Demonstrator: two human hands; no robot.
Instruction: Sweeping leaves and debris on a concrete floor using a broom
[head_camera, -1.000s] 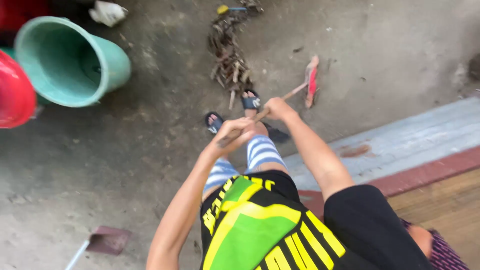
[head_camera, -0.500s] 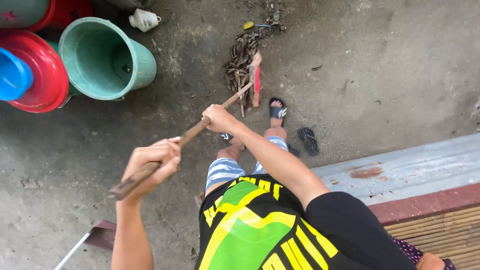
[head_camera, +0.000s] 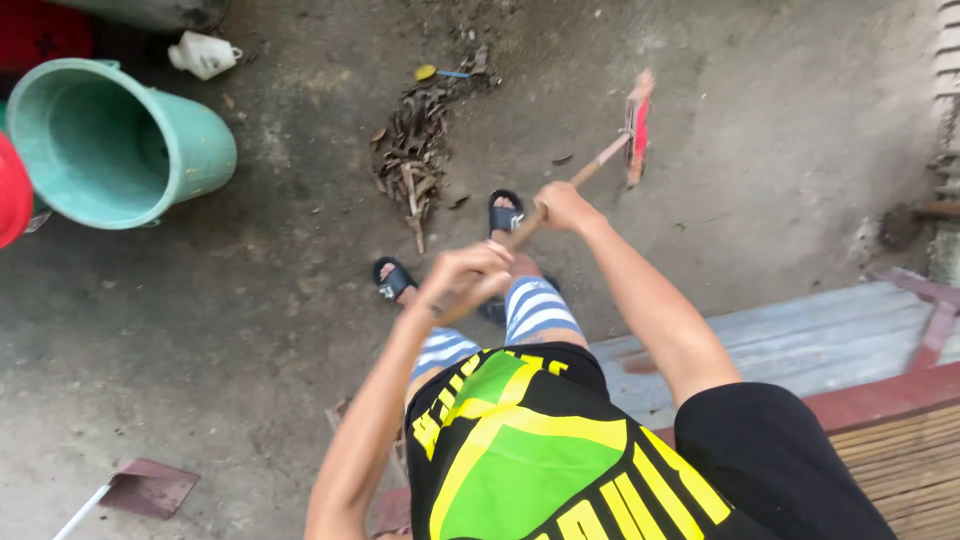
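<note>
- A long wooden-handled broom with a red bristle head (head_camera: 636, 125) is held slantwise across the middle of the frame, its head set on the grey concrete ground (head_camera: 250, 330) at upper right of centre.
- A loose pile of dry brown leaves and twigs (head_camera: 410, 155) lies at upper centre, well apart from the broom head; a few stray leaves are seen between them.
- The pile could be scattered if the head were swung into it too hard, and the near foot in a black slide sandal (head_camera: 506, 212) could be clipped, since it stands just beside the handle's line.
- The right hand (head_camera: 562, 206) is closed around the handle further along towards the head.
- The left hand (head_camera: 466, 275) is wrapped tightly around the handle's near end, below centre.
- A tilted green plastic bucket (head_camera: 110, 140) is seen at upper left, with a small white jug (head_camera: 203, 54) above it.
- A dark red dustpan (head_camera: 145, 487) lies at lower left.
</note>
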